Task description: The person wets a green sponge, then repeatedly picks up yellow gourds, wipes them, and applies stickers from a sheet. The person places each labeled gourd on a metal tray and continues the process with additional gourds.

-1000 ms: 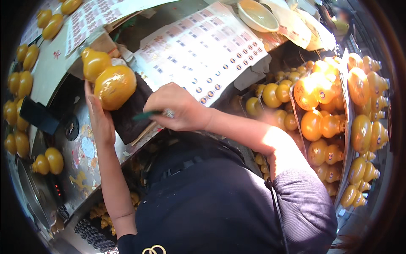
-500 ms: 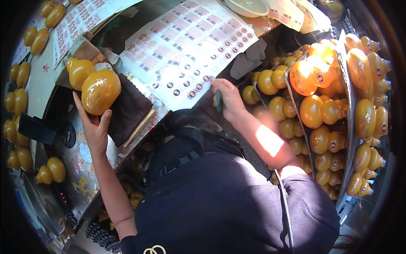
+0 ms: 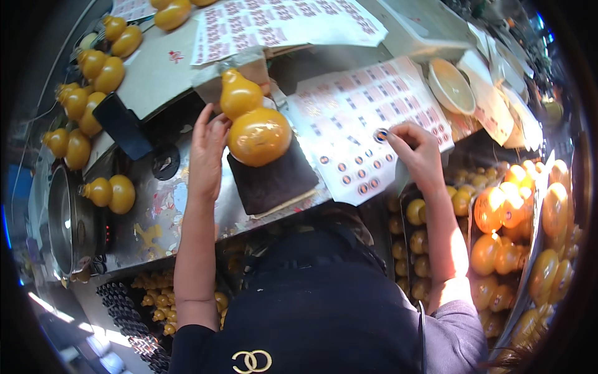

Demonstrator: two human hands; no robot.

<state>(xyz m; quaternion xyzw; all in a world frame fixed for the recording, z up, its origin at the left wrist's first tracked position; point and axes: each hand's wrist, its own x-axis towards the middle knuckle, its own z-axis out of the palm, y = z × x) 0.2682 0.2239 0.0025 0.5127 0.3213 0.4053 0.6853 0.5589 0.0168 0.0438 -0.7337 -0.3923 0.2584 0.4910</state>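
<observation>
A glossy amber gourd-shaped bottle [image 3: 261,137] lies on a dark cloth pad [image 3: 268,187], its narrow top pointing away from me. Beside its left flank is my left hand [image 3: 208,149], fingers apart and not wrapped round it; whether the fingertips touch it I cannot tell. My right hand [image 3: 418,153] pinches a small round dark-blue and orange sticker [image 3: 381,134] between thumb and fingertips. It is held over the white sticker sheet [image 3: 336,140], which carries several similar round stickers and rows of pale labels. The green-handled tool seen in my right hand earlier is hidden.
Several more amber gourds [image 3: 109,75] line the table's left side, with a single gourd [image 3: 115,193] nearer me. A black phone [image 3: 123,124] and a metal pan [image 3: 60,218] stand there too. At right are a white bowl [image 3: 451,87] and racks of gourds [image 3: 495,249].
A round sticker is now in my right hand, lifted off the sheet. My left hand has let go of the gourd's underside and moved to its left side. The view has swung left.
</observation>
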